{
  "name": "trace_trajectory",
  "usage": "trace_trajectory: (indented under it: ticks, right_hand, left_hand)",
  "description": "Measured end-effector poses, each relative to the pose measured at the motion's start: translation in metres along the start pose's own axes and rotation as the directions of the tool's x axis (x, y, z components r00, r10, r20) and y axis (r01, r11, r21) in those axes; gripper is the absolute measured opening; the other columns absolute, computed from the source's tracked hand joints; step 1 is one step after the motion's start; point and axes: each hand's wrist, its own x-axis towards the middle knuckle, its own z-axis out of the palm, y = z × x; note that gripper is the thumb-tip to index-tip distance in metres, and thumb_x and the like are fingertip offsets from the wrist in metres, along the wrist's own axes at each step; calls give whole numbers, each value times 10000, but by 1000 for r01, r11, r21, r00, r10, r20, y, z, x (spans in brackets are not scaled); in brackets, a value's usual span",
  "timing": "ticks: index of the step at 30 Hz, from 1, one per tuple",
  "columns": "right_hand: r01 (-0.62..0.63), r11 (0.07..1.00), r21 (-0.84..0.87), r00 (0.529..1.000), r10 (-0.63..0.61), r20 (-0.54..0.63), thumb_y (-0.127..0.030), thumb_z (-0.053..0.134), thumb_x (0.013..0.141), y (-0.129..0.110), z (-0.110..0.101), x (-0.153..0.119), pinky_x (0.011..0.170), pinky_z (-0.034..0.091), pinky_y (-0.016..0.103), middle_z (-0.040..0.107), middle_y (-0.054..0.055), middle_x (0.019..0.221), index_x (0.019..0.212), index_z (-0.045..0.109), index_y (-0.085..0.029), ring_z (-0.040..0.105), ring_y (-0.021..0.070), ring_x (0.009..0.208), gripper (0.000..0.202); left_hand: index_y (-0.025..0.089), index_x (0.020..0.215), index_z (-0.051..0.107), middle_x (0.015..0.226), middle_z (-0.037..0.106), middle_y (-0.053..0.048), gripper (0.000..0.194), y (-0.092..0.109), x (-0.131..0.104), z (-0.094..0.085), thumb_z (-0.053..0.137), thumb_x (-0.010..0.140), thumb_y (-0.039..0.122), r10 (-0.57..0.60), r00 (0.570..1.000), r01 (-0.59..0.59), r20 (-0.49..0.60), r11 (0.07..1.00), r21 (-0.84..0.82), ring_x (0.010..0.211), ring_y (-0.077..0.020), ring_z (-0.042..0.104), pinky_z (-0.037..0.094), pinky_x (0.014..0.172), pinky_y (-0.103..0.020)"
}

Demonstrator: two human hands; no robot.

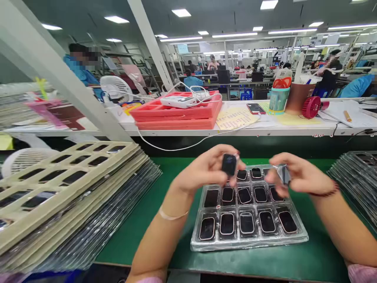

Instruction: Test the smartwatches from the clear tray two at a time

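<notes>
In my left hand (210,163) a small black smartwatch case (229,164) is pinched between thumb and fingers, its dark screen facing me. My right hand (297,175), a little blurred, is closed on a crumpled, shiny piece of film (283,174). The two hands are apart, both above a clear plastic tray (250,244). Rows of watch cases with dark screens and pale rims, such as this one (246,223), sit in its pockets. My hands cover part of the back row.
To the left rises a tall stack of trays (118,173), a cream one with dark screens on top. More clear trays (357,179) are stacked at right. On the shelf behind stand red foam trays (176,118), a phone (255,109) and a small pink fan (311,107).
</notes>
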Motion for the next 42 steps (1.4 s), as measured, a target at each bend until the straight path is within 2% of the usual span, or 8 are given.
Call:
trace_trajectory:
  ticks: [3,6,8,11,26,33,38,42]
  right_hand:
    - [53,992,-115,990,-68,-124,-243,774,774,21,-7,41,636,619,253,694,112,1165,1266,606,-217,728,189,880,521]
    - [29,988,-150,944,-77,-322,-262,714,804,50,-20,72,545,602,212,734,85,1022,1142,666,-192,735,148,724,348]
    - [2,986,-168,925,-66,-375,-273,697,813,65,-27,79,487,574,191,750,74,917,1064,685,-175,709,119,603,270]
    - [15,979,-205,927,-90,-365,-230,690,795,73,-29,78,496,577,194,755,74,939,1075,676,-174,710,120,618,287]
    - [-11,947,-321,950,-89,-298,-55,526,698,80,-23,77,542,571,210,713,32,894,1117,622,-195,704,132,683,452]
    - [-21,824,-566,930,-192,-314,-64,535,722,87,-29,76,652,585,276,717,25,929,1179,641,-235,690,154,708,500]
    - [-14,940,-340,925,-117,-362,-214,635,762,85,-29,75,668,616,315,664,73,1160,1364,557,-261,708,202,869,609]
    - [-32,989,-146,917,-29,-397,-373,748,751,84,-33,73,681,616,313,649,71,1128,1350,583,-257,709,206,867,632]
  left_hand:
    - [176,1218,567,1058,692,-111,610,-26,43,4,790,653,124,-33,999,30,25,993,112,769,-169,699,484,563,-202]
    - [139,1191,585,1024,687,-108,401,-60,72,4,635,796,190,-67,986,97,-155,977,190,696,-126,681,431,510,-179]
    - [117,1112,617,981,685,-99,293,-78,78,3,553,834,184,-87,970,143,-226,960,240,638,-109,665,395,485,-176]
    - [128,1099,608,957,684,-72,344,-91,75,0,581,757,105,-83,964,157,-251,944,292,666,-120,670,403,500,-180]
    - [145,1011,572,823,653,-10,358,-101,72,-4,573,665,56,-10,971,82,-238,952,295,631,-89,590,497,656,-235]
    - [142,1165,570,1030,672,-74,544,-104,73,-6,565,636,14,-61,962,126,-266,964,234,819,-149,672,480,602,-194]
    - [170,1341,546,1163,657,-105,577,-103,73,-8,603,769,120,-106,960,133,-258,987,88,891,-176,704,526,664,-229]
    - [167,1358,552,1028,686,-84,580,-107,73,-11,665,791,201,-122,970,133,-208,990,41,740,-142,702,501,613,-221]
